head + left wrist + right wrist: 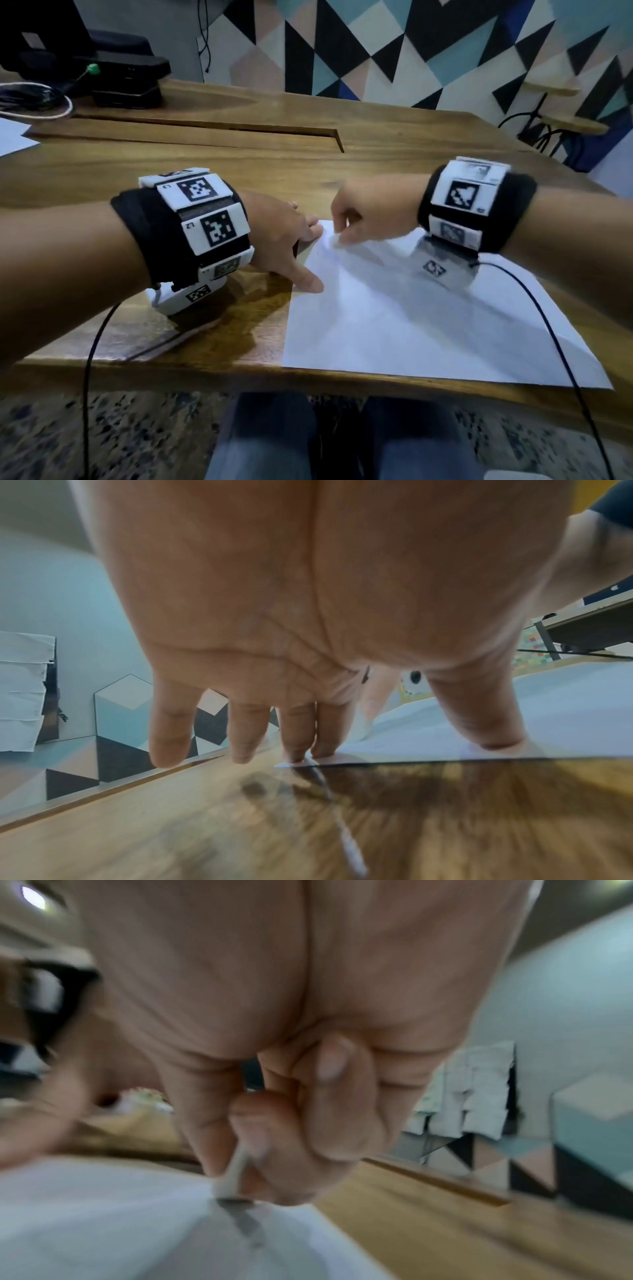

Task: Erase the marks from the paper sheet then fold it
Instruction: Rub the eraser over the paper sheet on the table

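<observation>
A white paper sheet (411, 325) lies flat on the wooden table (205, 329), near its front edge. My left hand (298, 240) presses the sheet's left edge with straight fingers (325, 737) and thumb (479, 718) spread. My right hand (342, 233) is at the sheet's far left corner, close to the left hand. It pinches a small white eraser (234, 1172) between thumb and curled fingers, with the eraser's tip on the paper (103, 1218). The right wrist view is motion-blurred. Any marks under the eraser are too faint to make out.
A raised wooden ledge (205, 133) crosses the table behind the hands. Black equipment (102, 68) and a coiled white cable (34, 102) sit at the back left, beside another white sheet (13, 137). A stool (548, 120) stands at right. Black wrist cables (548, 325) trail over the front edge.
</observation>
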Motion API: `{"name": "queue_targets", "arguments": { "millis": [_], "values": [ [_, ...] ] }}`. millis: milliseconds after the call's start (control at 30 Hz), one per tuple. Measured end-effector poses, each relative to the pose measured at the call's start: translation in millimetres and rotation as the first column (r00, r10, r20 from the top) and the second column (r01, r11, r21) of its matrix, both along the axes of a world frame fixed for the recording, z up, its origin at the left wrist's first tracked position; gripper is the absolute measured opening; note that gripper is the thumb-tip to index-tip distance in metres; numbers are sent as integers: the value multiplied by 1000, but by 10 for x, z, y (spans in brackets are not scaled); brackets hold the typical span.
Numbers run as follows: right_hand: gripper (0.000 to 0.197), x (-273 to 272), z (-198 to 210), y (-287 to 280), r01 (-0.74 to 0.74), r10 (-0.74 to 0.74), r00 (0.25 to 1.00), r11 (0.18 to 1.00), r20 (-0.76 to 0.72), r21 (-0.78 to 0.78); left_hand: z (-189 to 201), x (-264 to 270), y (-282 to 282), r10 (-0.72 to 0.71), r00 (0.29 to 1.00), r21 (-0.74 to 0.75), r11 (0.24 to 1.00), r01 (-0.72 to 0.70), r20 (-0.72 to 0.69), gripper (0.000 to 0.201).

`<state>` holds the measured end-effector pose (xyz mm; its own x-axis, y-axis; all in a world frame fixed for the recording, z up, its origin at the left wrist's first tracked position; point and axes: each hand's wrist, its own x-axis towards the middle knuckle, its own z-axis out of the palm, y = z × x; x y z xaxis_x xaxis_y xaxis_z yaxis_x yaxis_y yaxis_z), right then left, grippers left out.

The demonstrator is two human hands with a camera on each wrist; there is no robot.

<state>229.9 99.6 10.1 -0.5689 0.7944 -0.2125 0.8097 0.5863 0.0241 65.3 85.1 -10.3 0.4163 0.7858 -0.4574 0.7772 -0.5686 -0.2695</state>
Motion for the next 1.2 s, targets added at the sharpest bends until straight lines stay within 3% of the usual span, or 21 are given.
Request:
{"name": "queue_targets", "arguments": {
  "millis": [67, 200, 333, 467, 600, 767, 900, 1033, 1133, 1200],
  "values": [
    [18, 31, 1, 34, 32, -32, 999, 999, -12, 4, -3, -6, -6, 1, 1000, 8, 1000, -1, 12, 102],
    [19, -76, -54, -152, -109, 110, 994, 992, 4, -63, -14, -37, -4, -7, 999, 12, 1000, 7, 50, 88],
    [21, 59, 6, 29, 29, -29, 999, 1000, -21, 4, 2, -2, -34, -5, 1000, 9, 1000, 5, 15, 97],
    [19, -11, -80, -146, -94, 91, 995, 992, -35, -90, 26, -8, -60, 9, 999, 24, 1000, -10, 42, 92],
    [24, 118, 4, -12, 25, -25, 1000, 1000, -12, 4, 34, 27, -48, 8, 1000, 8, 1000, -8, 5, 104],
    [19, 41, -65, -168, -88, 86, 996, 993, -22, -85, 31, 14, -56, 22, 999, 16, 1000, -23, 28, 100],
    [22, 170, 1, -10, 38, -38, 999, 999, -35, 1, 18, 12, -30, 26, 1000, 9, 1000, -26, 7, 107],
    [19, 91, -72, -178, -86, 84, 996, 993, -19, -77, 27, 11, -42, 17, 1000, 6, 1000, -17, 16, 105],
    [23, 220, -11, -45, 42, -42, 998, 999, -38, -3, 35, 36, -35, 21, 1000, -1, 1000, -21, 5, 106],
    [23, 234, -22, -41, 48, -48, 997, 999, -56, 0, 36, 23, -36, 21, 1000, 0, 1000, -21, -1, 107]
  ]
}}
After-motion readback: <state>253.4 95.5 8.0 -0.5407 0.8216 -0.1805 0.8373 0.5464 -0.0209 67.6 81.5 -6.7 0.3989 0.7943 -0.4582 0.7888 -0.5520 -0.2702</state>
